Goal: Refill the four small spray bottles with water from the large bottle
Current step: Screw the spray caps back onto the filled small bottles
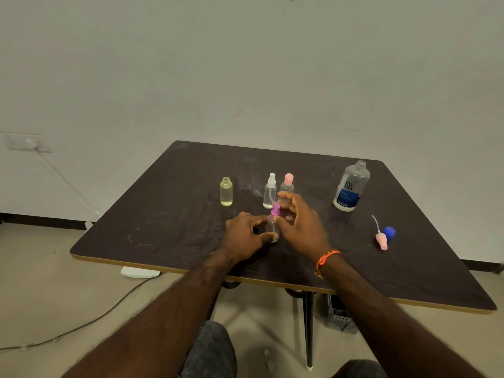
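Spreading across most of the view, the desk (pixel 169 214) is a dark matte slab w/ a scuffed, chalky-smeared top and a thin yellow edge band.

Near its far right corner stands the large bottle (pixel 351 186): clear plastic, rounded shoulders, uncapped threaded neck, blue label low on the body.

Left hand (pixel 245 236) sits about mid-desk, toward the near edge, thumb and fingers curled round the base of the purple-topped bottle (pixel 273 222), a small clear cylinder w/ purple spray head, upright. Right hand (pixel 301 227), orange braided cord at the wrist, has fingertips curled in at that bottle's top; exact contact can't be told.

Just behind the hands: the white-topped bottle (pixel 270 190), clear, slim, w/ dip tube visible, and beside it the pink-capped bottle (pixel 287 185), partly hidden by the right fingers. Further left, apart, the yellowish bottle (pixel 226 191): stubby cylinder, open neck, pale yellow tint.

Toward the right edge lie a pink spray head (pixel 381 239) w/ thin white tube, and touching it a blue cap (pixel 389 232), rounded.
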The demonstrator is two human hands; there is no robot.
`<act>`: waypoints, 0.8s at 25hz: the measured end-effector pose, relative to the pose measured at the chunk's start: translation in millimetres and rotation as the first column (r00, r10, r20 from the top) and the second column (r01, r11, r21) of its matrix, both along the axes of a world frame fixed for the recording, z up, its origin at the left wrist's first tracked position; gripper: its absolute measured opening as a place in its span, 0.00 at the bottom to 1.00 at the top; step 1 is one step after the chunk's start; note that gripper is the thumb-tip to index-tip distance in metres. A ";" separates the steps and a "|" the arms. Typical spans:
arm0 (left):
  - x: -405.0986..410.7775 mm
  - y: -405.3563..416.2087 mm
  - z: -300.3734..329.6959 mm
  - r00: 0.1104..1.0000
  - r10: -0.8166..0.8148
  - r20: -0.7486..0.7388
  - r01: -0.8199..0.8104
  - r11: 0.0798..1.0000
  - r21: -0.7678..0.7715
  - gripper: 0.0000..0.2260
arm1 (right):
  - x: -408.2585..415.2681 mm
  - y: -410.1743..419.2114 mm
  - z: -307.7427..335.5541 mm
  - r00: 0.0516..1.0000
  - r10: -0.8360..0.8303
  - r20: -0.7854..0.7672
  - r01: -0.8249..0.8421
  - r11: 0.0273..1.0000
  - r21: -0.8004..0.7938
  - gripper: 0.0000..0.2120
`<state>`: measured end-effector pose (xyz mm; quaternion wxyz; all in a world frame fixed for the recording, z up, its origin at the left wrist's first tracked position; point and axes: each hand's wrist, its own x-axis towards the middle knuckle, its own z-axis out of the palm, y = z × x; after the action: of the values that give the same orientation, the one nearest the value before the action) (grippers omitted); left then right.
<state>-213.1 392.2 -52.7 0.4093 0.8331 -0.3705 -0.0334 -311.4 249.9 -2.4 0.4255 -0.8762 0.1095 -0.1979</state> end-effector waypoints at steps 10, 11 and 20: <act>3.3 -2.2 1.3 0.999 0.043 0.016 -0.044 0.998 0.053 0.13 | -0.3 -2.0 5.3 1.000 -0.003 0.023 0.002 1.000 0.005 0.24; 3.3 -2.6 1.0 0.999 0.048 0.018 -0.049 0.997 0.056 0.13 | 0.3 -2.9 8.9 0.999 -0.028 0.023 0.028 0.999 -0.020 0.21; 3.4 -4.1 0.9 0.998 0.051 0.030 -0.053 0.997 0.053 0.16 | 1.8 -3.4 22.6 0.998 0.033 -0.055 -0.036 0.998 -0.058 0.23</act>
<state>-209.7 388.1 -51.8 0.3820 0.8537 -0.3533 -0.0209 -309.6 246.5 20.2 0.3997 -0.8952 0.0999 -0.1698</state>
